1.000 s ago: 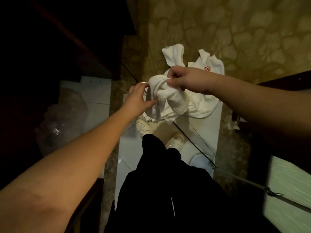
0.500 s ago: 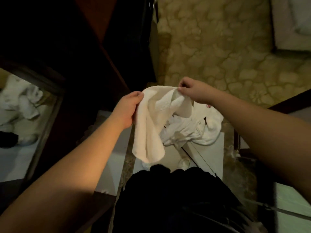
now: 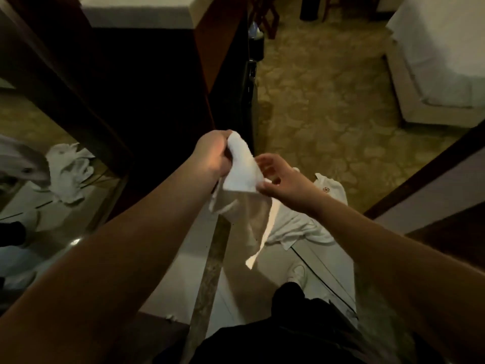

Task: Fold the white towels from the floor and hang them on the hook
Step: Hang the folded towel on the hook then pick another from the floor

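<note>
Left hand grips one end of a small white cloth towel at mid-frame; right hand pinches its lower corner. More crumpled white towels lie on the floor below. Such a light pinch could slip, likely dropping that corner.

Pretty tight on the left: a dark wooden cabinet stands right beside the left grip. Ahead and right of the right grip there's open carpet. Below both grips, a towel pile lies on the floor.
</note>
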A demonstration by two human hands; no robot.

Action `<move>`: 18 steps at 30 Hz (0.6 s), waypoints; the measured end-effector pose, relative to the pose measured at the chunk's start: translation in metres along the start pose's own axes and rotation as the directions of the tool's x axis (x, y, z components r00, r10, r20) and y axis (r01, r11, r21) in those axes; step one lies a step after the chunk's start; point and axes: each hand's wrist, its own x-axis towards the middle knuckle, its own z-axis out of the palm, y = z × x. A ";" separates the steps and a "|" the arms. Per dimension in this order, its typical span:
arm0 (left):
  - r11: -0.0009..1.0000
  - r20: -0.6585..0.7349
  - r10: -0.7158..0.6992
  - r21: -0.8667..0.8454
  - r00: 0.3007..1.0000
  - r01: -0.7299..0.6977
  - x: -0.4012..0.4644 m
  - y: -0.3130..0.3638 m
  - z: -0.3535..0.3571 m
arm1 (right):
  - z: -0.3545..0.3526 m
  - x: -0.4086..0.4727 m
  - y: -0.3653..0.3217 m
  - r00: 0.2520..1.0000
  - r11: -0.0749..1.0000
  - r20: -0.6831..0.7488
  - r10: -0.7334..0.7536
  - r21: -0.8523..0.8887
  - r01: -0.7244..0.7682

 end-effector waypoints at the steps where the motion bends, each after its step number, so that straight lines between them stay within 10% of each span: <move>1: 0.997 -0.015 0.059 0.060 0.998 -0.058 -0.007 -0.004 -0.009 | 0.012 -0.013 -0.003 1.000 1.000 0.000 -0.009 0.013 0.009; 9: 0.984 0.070 0.104 -0.153 0.992 -0.092 -0.081 -0.014 -0.061 | 0.070 -0.082 -0.036 0.886 0.960 -0.405 -0.226 -0.247 0.132; 12: 0.818 0.059 0.012 -0.575 0.998 0.024 -0.117 -0.014 -0.066 | 0.079 -0.102 -0.050 0.850 0.924 -0.396 -0.346 -0.299 0.237; 18: 0.819 0.007 0.179 -0.555 0.984 -0.145 -0.197 -0.032 -0.095 | 0.103 -0.135 -0.074 0.820 0.910 -0.448 -0.356 -0.365 0.195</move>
